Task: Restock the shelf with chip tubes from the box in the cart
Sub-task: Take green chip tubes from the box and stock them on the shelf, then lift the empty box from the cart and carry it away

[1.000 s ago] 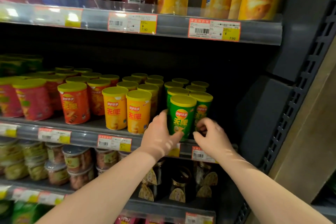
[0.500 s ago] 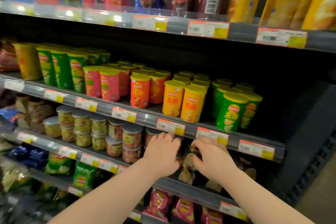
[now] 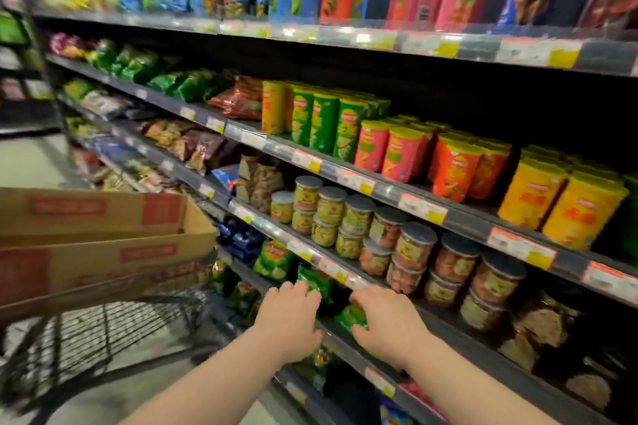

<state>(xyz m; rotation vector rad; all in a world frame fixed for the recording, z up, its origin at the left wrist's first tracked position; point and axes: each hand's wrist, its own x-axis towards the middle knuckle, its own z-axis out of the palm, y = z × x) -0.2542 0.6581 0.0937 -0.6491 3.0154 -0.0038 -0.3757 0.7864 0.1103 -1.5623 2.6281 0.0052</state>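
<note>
Black wire cart (image 3: 86, 338): sitting at L, close to the shelving, prob. to keep reaches short.
Cardboard box (image 3: 103, 262): riding on the cart, top open for access; contents not showing from this angle.
L hand (image 3: 288, 319): hovering palm down, fingers relaxed and slightly apart, holding nothing.
R hand (image 3: 390, 324): hovering likewise, just by a lower shelf edge (image 3: 345, 278), empty.
Chip tubes (image 3: 559, 203): standing upright in colour rows on shelf (image 3: 462, 219) up R, labels fwd for shoppers.
Next: prob. reaching into box for more tubes.

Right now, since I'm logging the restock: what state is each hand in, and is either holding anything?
Left hand: open, fingers relaxed, holding nothing.
Right hand: open, fingers relaxed, holding nothing.
</note>
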